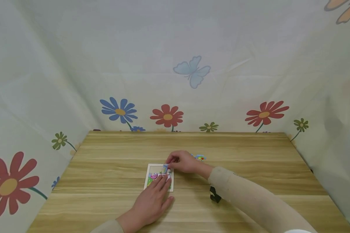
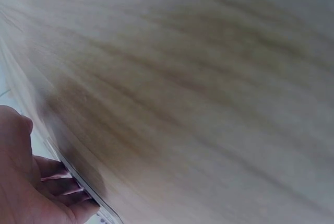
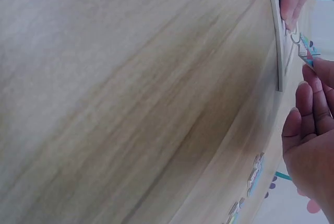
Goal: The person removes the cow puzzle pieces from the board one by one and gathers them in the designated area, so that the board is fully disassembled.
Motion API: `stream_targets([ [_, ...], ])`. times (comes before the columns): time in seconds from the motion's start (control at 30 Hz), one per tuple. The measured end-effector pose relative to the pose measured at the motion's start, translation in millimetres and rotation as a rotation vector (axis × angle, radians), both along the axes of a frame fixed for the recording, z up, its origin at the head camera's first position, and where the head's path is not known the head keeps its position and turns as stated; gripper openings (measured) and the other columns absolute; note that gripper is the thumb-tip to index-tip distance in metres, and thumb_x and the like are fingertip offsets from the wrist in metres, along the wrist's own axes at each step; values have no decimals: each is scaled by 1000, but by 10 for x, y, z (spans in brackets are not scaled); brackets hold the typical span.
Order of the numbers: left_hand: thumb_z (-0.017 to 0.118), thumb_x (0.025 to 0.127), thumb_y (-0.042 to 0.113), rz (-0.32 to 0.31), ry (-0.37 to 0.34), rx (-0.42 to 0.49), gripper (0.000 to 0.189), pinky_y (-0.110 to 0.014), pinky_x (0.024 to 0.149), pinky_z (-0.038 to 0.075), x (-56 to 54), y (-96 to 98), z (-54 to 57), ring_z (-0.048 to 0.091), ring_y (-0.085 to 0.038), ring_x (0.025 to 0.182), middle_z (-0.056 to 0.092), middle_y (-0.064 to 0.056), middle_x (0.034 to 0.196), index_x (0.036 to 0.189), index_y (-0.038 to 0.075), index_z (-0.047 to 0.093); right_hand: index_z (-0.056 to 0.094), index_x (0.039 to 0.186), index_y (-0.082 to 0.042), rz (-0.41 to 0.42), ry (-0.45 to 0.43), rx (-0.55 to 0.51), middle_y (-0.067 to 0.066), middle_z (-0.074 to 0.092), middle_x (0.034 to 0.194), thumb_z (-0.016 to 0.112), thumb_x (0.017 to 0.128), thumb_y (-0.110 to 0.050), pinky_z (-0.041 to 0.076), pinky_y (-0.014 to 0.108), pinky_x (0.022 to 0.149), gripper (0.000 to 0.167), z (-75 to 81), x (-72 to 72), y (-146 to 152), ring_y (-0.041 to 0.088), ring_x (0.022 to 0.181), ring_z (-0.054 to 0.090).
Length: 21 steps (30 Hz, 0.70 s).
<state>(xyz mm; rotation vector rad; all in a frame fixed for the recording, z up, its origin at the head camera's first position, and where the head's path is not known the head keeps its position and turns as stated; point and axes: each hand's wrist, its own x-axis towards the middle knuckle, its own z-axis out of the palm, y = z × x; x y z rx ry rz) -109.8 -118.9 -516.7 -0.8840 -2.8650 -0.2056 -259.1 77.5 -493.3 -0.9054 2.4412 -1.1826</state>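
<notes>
A small jigsaw puzzle lies on the table in a pale tray frame [image 1: 146, 180], partly filled with a colourful cartoon picture. The upper left of the tray shows bare backing. My left hand [image 1: 149, 203] rests its extended fingers across the lower right of the picture, covering part of it. Over the tray's upper right corner, my right hand [image 1: 185, 162] pinches a jigsaw piece [image 3: 307, 51] between thumb and fingertips. In the right wrist view that piece is tilted, close over the tray, near the left fingertips [image 3: 288, 18].
Loose jigsaw pieces [image 1: 200, 158] lie on the wooden table [image 1: 110, 161] just beyond the right wrist. A black object [image 1: 215, 195] sits partly under the right forearm. A flower-printed cloth [image 1: 227, 97] stands behind the table and along its sides.
</notes>
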Motion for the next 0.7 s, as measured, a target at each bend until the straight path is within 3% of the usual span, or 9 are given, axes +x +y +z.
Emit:
stream_targets([
  [0.27,51,112,44,5,-28,6,63,-49,123,39,-8,3,3,45,-39,151,50,-22,161,155,-2,53,79,103,-12,-90,21,-37,-6,73,90,76,101,-16,53,25,75,6,120,-11,158,10,82,61],
  [0.7,50,112,44,-5,-11,-9,63,-49,123,39,-1,-2,7,45,-40,151,49,-23,161,155,-3,52,78,104,-10,-164,-3,-80,-2,73,93,74,102,-16,53,31,77,7,207,-176,684,15,86,63],
])
